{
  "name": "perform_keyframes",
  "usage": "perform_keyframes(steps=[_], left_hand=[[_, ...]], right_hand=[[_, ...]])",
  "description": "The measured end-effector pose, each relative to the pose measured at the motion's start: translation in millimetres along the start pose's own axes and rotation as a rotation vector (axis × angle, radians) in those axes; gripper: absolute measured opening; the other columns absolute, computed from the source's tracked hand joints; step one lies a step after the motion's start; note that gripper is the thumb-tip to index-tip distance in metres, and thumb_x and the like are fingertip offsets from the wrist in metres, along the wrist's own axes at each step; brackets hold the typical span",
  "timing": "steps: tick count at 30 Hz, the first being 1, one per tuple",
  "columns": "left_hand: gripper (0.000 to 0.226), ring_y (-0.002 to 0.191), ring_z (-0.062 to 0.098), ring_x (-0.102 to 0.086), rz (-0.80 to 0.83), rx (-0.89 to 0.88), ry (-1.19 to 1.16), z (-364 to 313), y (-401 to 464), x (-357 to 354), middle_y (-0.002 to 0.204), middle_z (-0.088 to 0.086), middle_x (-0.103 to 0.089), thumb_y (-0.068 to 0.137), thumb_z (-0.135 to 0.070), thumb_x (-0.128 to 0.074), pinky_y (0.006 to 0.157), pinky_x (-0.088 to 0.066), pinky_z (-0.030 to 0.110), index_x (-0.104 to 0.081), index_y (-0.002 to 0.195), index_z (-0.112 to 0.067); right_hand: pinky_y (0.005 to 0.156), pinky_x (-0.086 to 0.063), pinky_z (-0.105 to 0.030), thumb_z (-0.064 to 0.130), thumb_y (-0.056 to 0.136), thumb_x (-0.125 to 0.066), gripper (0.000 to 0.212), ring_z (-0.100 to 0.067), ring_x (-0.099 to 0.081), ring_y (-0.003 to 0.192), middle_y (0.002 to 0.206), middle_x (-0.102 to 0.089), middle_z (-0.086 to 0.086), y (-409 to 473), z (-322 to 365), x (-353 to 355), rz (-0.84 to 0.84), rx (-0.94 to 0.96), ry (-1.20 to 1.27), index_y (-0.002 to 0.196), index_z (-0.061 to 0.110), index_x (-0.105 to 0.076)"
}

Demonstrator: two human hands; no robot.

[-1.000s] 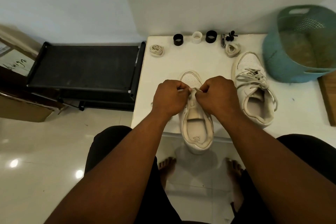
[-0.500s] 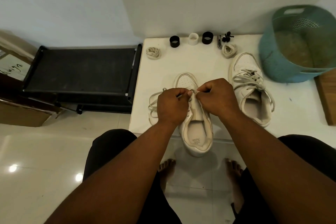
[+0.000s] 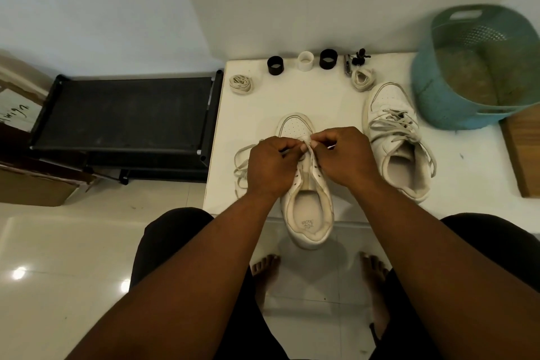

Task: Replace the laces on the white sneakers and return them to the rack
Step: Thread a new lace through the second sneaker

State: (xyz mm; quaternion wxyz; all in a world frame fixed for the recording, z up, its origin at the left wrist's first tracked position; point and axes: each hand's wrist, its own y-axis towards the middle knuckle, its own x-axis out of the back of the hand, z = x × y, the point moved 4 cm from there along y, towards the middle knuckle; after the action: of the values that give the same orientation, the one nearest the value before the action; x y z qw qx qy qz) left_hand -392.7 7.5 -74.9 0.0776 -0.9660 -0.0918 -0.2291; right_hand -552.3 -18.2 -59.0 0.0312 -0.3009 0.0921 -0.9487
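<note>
Near sneaker: the sneaker [image 3: 306,199] you are working on sits at the table's front edge, heel overhanging toward you, toe at 12 o'clock; its upper eyelets look bare.
Your hands: your left hand [image 3: 270,165] and right hand [image 3: 344,158] are together over the lowest eyelets, each with fingers curled, pinching the lace [image 3: 306,143].
Loose lace: the rest of it trails on the table [image 3: 248,114] at 9 o'clock of the shoe [image 3: 241,164].
Second sneaker: at 2 o'clock, the other sneaker [image 3: 397,137] is laced, loosely.
Spare laces: coiled bundles at 11 o'clock [image 3: 241,84] and 1 o'clock [image 3: 363,79].
Rack: the black rack [image 3: 122,114] stands at 9 o'clock, holding no shoes.
Progress: I judge you early or midway; lacing this shoe and returning both remain.
</note>
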Motion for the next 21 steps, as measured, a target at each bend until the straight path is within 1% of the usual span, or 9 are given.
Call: perform_keyframes(steps=[3, 5, 7, 9, 10, 12, 16, 18, 21], left_hand=[[0.010, 0.082, -0.005, -0.067, 0.047, -0.012, 0.028, 0.2, 2.6, 2.3, 0.074, -0.030, -0.069, 0.091, -0.026, -0.076, 0.078, -0.053, 0.019, -0.080, 0.084, -0.032], [0.012, 0.082, -0.007, -0.066, 0.063, -0.012, 0.034, -0.8, 3.0, 3.6, 0.074, -0.033, -0.068, 0.091, -0.027, -0.076, 0.077, -0.052, 0.017, -0.079, 0.083, -0.035], [0.008, 0.083, -0.006, -0.068, 0.070, -0.007, 0.019, -1.3, 2.9, 4.5, 0.075, -0.028, -0.070, 0.091, -0.026, -0.077, 0.080, -0.055, 0.022, -0.081, 0.086, -0.031], [0.005, 0.083, -0.004, -0.069, 0.078, -0.017, 0.007, -3.1, 2.5, 5.8, 0.079, -0.023, -0.072, 0.090, -0.025, -0.078, 0.083, -0.058, 0.027, -0.081, 0.089, -0.028], [0.004, 0.084, -0.003, -0.069, 0.076, -0.038, 0.021, -4.2, 2.8, 7.0, 0.083, -0.021, -0.073, 0.088, -0.026, -0.078, 0.083, -0.058, 0.027, -0.081, 0.091, -0.028], [0.014, 0.086, -0.003, -0.067, 0.059, -0.087, 0.066, -6.6, 2.6, 11.0, 0.094, -0.016, -0.074, 0.082, -0.028, -0.081, 0.081, -0.055, 0.020, -0.078, 0.096, -0.030], [0.036, 0.090, 0.001, -0.068, 0.091, -0.133, 0.129, -11.7, 3.0, 15.5, 0.108, -0.012, -0.072, 0.074, -0.021, -0.086, 0.086, -0.054, 0.020, -0.075, 0.109, -0.024], [0.038, 0.090, 0.002, -0.068, 0.094, -0.144, 0.151, -14.9, 1.7, 16.3, 0.107, -0.010, -0.072, 0.074, -0.021, -0.086, 0.087, -0.055, 0.023, -0.076, 0.110, -0.022], [0.036, 0.090, 0.002, -0.069, 0.077, -0.153, 0.161, -16.2, 0.0, 15.7, 0.105, -0.010, -0.073, 0.073, -0.029, -0.081, 0.088, -0.058, 0.029, -0.077, 0.108, -0.023]], right_hand=[[0.076, -0.056, -0.030, 0.025, 0.090, -0.073, 0.008, -0.005, -0.067, 0.073, 0.079, -0.072, 0.016, -1.6, 0.9, 0.5, -0.061, 0.068, -0.030, 0.086, 0.027, -0.079], [0.075, -0.053, -0.030, 0.025, 0.091, -0.071, 0.008, -0.007, -0.065, 0.073, 0.082, -0.071, 0.014, -1.2, 1.5, -1.1, -0.057, 0.111, -0.064, 0.086, 0.027, -0.077], [0.074, -0.049, -0.029, 0.024, 0.093, -0.068, 0.008, -0.009, -0.063, 0.075, 0.084, -0.069, 0.012, -0.1, 0.7, -3.6, -0.039, 0.132, -0.086, 0.087, 0.025, -0.073], [0.072, -0.040, -0.026, 0.019, 0.095, -0.063, 0.010, -0.010, -0.058, 0.079, 0.087, -0.065, 0.009, 0.0, 0.2, -6.1, -0.015, 0.129, -0.095, 0.086, 0.023, -0.065], [0.072, -0.036, -0.024, 0.016, 0.096, -0.060, 0.012, -0.011, -0.056, 0.081, 0.089, -0.062, 0.007, -0.2, -0.1, -7.9, -0.005, 0.126, -0.104, 0.087, 0.023, -0.060], [0.072, -0.032, -0.024, 0.011, 0.097, -0.053, 0.014, -0.014, -0.054, 0.085, 0.094, -0.060, 0.004, 0.3, -0.4, -10.0, 0.023, 0.118, -0.135, 0.088, 0.021, -0.055], [0.076, -0.035, -0.027, 0.010, 0.099, -0.048, 0.013, -0.018, -0.055, 0.090, 0.099, -0.061, 0.000, 2.3, -2.2, -7.4, 0.042, 0.075, -0.163, 0.091, 0.018, -0.055], [0.076, -0.037, -0.027, 0.012, 0.100, -0.049, 0.014, -0.018, -0.057, 0.090, 0.095, -0.062, 0.003, 4.4, -3.4, -3.3, 0.024, 0.043, -0.123, 0.092, 0.018, -0.058], [0.075, -0.041, -0.027, 0.018, 0.098, -0.057, 0.014, -0.013, -0.061, 0.085, 0.087, -0.064, 0.011, 6.2, -2.1, 1.0, 0.040, 0.043, -0.072, 0.088, 0.021, -0.066]])
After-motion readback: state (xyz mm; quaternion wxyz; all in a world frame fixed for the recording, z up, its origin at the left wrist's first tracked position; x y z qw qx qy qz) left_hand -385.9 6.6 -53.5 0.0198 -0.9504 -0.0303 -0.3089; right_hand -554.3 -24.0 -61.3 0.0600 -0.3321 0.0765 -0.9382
